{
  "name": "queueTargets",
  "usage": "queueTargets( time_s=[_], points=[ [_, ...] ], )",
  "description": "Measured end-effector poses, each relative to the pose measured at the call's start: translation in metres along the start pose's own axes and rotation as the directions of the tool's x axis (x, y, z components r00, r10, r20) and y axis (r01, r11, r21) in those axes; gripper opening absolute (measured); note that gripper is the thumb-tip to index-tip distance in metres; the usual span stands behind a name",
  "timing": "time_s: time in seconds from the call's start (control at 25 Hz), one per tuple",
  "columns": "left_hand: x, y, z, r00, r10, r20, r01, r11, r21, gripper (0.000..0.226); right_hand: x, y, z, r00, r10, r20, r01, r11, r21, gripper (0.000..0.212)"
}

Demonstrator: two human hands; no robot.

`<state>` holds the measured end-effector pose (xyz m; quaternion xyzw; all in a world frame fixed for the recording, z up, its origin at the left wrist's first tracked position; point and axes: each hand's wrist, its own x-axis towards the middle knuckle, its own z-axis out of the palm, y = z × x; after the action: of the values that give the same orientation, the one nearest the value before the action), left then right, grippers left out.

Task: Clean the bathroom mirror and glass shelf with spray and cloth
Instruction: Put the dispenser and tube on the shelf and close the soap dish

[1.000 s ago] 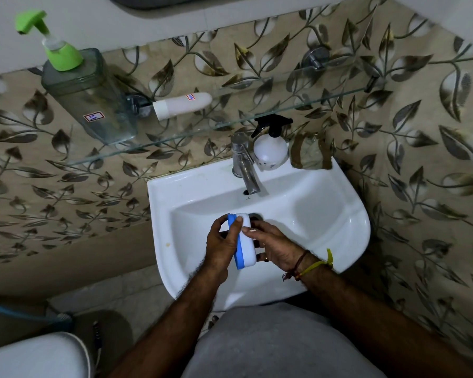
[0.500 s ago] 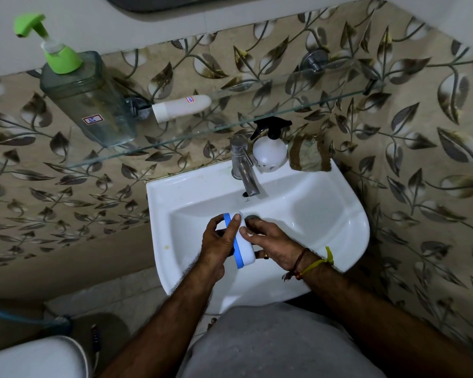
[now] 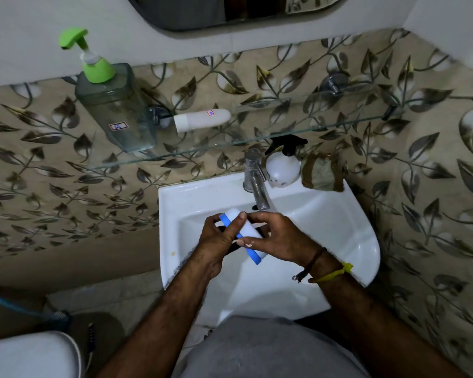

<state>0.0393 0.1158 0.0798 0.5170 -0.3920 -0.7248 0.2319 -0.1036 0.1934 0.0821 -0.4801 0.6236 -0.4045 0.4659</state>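
both my left hand [image 3: 216,241] and right hand [image 3: 277,240] are closed around a white oblong container with a blue band [image 3: 246,237] over the white ceramic basin [image 3: 347,236]. the cleaning looks unstarted, i judge: white round spray bottle with black trigger [image 3: 283,166] and brown-green folded cloth [image 3: 322,173] sit untouched on the basin's back ledge. the clear glass shelf [image 3: 298,132] overhangs them and holds a green-pump soap bottle [image 3: 115,105] and a white tube [image 3: 202,120], so reaching room is tight; only the oval mirror's [image 3: 230,12] lower edge shows.

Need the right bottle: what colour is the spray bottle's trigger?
Black, on the white spray bottle beside the tap; head view.
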Motion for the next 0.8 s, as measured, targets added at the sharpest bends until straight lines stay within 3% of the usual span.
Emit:
queueTargets(
  time_s=[0.12, 0.28, 0.4, 0.52, 0.68, 0.8],
  points=[
    [-0.006, 0.022, 0.000, 0.996, 0.070, 0.064, -0.072, 0.997, 0.023, 0.079, -0.004, -0.020, -0.003, 0.983, -0.166, -0.080, 0.151, 0.974, -0.171, 0.054],
    [-0.016, 0.053, 0.010, 0.975, 0.208, 0.076, -0.206, 0.978, -0.032, 0.085, -0.003, -0.040, -0.013, 0.848, -0.509, -0.149, 0.316, 0.711, -0.628, 0.062],
    [-0.023, 0.077, 0.014, 0.948, 0.307, 0.085, -0.297, 0.947, -0.120, 0.082, -0.002, -0.061, -0.028, 0.720, -0.684, -0.116, 0.396, 0.542, -0.741, 0.063],
    [-0.024, 0.092, 0.013, 0.903, 0.426, 0.064, -0.412, 0.897, -0.162, 0.071, -0.003, -0.087, -0.048, 0.623, -0.777, -0.093, 0.434, 0.442, -0.785, 0.061],
    [-0.014, 0.085, 0.003, 0.851, 0.499, -0.161, -0.505, 0.863, 0.008, 0.025, 0.025, -0.116, -0.089, 0.654, -0.756, 0.035, 0.359, 0.270, -0.893, 0.064],
    [-0.004, 0.070, -0.009, 0.750, 0.629, -0.204, -0.597, 0.777, 0.200, 0.008, 0.060, -0.120, -0.112, 0.706, -0.702, 0.086, 0.316, 0.204, -0.927, 0.067]
  ],
)
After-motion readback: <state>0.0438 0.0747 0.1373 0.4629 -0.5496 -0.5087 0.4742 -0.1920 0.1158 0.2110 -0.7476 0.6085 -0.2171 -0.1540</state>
